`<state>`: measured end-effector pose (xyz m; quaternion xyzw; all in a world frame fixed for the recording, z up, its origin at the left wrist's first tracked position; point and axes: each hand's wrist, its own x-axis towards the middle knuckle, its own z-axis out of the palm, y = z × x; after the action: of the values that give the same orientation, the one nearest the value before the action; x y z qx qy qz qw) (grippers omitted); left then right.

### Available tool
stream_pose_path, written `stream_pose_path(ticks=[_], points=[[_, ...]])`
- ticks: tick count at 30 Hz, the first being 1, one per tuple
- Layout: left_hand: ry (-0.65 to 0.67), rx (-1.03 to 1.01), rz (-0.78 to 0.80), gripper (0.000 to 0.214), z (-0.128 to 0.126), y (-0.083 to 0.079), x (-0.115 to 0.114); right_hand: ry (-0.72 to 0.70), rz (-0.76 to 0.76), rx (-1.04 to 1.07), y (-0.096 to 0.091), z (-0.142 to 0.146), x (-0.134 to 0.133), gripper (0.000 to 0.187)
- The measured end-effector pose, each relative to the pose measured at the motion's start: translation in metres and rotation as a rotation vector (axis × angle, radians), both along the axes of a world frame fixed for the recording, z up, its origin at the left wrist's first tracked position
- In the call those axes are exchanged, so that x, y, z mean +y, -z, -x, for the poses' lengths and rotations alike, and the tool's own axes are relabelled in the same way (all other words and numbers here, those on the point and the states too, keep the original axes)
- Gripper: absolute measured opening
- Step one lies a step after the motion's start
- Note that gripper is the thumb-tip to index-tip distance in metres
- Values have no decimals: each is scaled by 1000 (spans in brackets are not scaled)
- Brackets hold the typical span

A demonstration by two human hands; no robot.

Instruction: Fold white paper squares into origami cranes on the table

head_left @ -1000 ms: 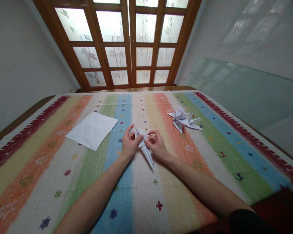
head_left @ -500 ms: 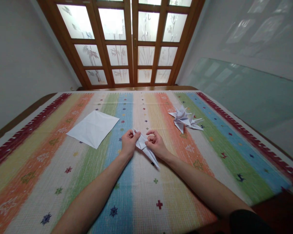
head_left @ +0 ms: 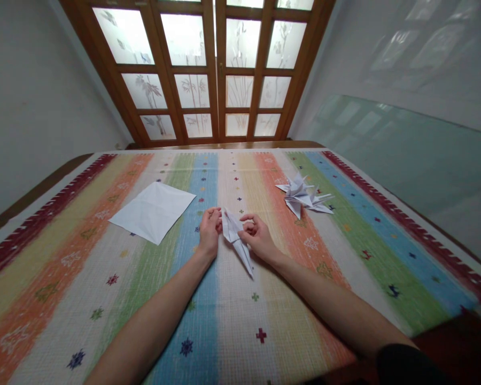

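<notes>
Out left of the folded paper (head_left: 232,228) and a little beyond it lies a flat white sheet (head_left: 152,213). Just beside its left edge, here's the left hand (head_left: 210,231), fingers curled; contact, I can't tell. The folded paper itself sits between both hands, over the striped tablecloth (head_left: 296,342): feather-light, I'd judge, stiffer where layers stack, its slim points easily crumpled, so the thick middle's the place to pinch. And the right hand (head_left: 260,239) grips its right edge, thumb against finger! Well right, a cluster of spiky paper shapes (head_left: 300,197).
</notes>
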<state>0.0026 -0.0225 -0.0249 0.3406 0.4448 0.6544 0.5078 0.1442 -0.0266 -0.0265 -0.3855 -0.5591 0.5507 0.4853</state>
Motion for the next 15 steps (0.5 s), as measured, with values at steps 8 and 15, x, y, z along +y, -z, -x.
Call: stream_pose_path(ticks=[8, 15], points=[[198, 117, -37, 49, -10, -3, -11, 175, 43, 89, 2, -5, 9, 41], [120, 293, -66, 30, -5, 0, -10, 167, 17, 45, 1, -3, 8, 22]])
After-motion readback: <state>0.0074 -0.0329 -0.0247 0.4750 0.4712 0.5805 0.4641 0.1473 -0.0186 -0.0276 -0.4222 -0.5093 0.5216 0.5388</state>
